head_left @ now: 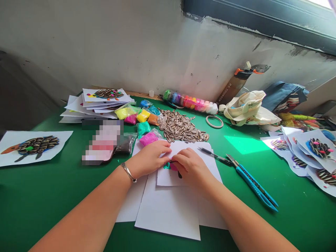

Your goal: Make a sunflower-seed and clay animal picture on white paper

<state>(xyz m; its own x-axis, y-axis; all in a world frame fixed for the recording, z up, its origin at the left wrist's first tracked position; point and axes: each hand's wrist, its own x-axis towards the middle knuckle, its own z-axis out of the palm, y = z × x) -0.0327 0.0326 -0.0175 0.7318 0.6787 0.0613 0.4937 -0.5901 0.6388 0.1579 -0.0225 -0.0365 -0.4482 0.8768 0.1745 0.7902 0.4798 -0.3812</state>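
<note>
My left hand (152,157), with a silver bangle at the wrist, rests on a small white card (168,181), its fingers stretched out. My right hand (193,166) is closed in a pinch at the card's middle, on what looks like a dark sunflower seed (172,161). Under the fingertips show bits of pink clay (173,167) and green clay (166,166), partly hidden. Larger white sheets (168,220) lie beneath the card. Just beyond the hands spreads a pile of striped sunflower seeds (181,126).
Bagged clay, such as a pink packet (149,138), lies beyond my left hand. To the right are a pen (215,155) and a blue utility knife (256,183), blade exposed. Finished seed pictures (105,99) are stacked back left. A bottle (233,84) leans against the wall.
</note>
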